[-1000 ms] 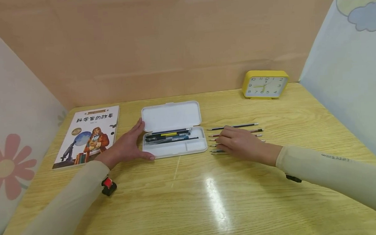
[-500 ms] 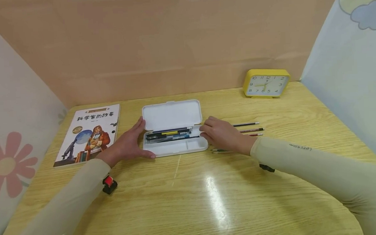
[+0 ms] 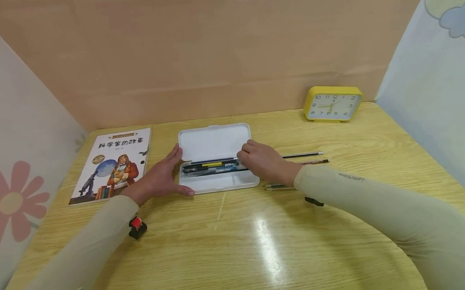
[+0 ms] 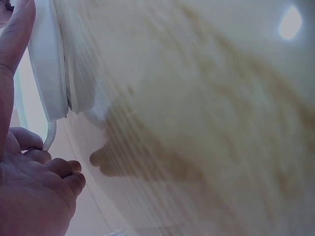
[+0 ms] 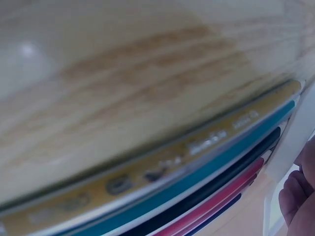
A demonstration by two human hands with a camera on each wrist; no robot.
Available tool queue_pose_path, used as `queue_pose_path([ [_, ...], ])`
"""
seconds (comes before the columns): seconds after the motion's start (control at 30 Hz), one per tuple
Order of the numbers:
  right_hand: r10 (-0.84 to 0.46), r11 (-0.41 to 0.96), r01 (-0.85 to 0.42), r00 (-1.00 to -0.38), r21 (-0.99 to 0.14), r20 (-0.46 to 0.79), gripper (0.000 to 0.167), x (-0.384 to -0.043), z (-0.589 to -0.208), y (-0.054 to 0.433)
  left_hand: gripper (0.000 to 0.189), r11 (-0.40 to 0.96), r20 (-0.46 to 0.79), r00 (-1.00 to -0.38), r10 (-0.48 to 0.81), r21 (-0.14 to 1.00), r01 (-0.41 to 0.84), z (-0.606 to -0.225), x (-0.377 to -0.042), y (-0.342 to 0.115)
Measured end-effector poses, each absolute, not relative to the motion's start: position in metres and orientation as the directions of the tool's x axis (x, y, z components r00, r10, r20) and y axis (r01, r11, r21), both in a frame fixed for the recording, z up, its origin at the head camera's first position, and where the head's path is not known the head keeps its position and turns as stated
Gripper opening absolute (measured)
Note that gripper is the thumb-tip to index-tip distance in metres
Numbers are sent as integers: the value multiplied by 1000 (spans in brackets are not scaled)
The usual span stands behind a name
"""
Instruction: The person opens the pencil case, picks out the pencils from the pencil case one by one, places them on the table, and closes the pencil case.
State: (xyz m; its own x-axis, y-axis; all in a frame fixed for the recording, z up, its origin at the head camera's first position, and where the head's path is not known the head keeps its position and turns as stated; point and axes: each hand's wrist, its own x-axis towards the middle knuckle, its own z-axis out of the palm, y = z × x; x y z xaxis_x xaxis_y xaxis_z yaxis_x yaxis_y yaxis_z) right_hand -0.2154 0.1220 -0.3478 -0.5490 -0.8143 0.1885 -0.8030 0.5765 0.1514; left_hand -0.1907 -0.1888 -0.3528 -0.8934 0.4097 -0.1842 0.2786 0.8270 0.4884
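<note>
The white pencil case (image 3: 214, 141) lies with its lid raised back on the wooden table, several pens and pencils (image 3: 210, 166) in its tray. My left hand (image 3: 161, 176) holds the case's left end, thumb at the front edge and fingers at the back corner; the left wrist view shows them beside the white edge. Over the right end of the tray is my right hand (image 3: 264, 158), fingers curled near the pencil ends; its fingertips are hidden, so any grip cannot be seen. Several pencils (image 5: 197, 172) lie side by side on the table under my right wrist.
A book (image 3: 112, 167) with an illustrated cover lies to the left. The yellow alarm clock (image 3: 334, 106) stands at the back right. Behind rises a tan back wall (image 3: 228, 54), with pale decorated panels at both sides.
My right hand has moved left from above the row of pencils on the table to the right end of the case's tray. My left hand has stayed at the case.
</note>
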Motion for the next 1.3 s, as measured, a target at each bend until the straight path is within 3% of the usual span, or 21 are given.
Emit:
queue_pose_path([
  [0.5,-837,545,-796,-535,264,115,9,-222,-346,107,135,830,-186,-897,401,489,269,-352,-191,-189],
  [0.87,-840,535,-797,-538,279,72,12,-219,-340,110,134,827,-184,-895,406,491,274,-353,-192,-189],
  [1.13,-833,552,-806,-522,214,183,12,-214,-331,121,136,831,-193,-895,403,487,269,-354,-193,-189],
  [1.3,-802,569,-818,-529,83,278,10,-206,-328,133,137,830,-193,-895,402,490,267,-354,-192,-190],
])
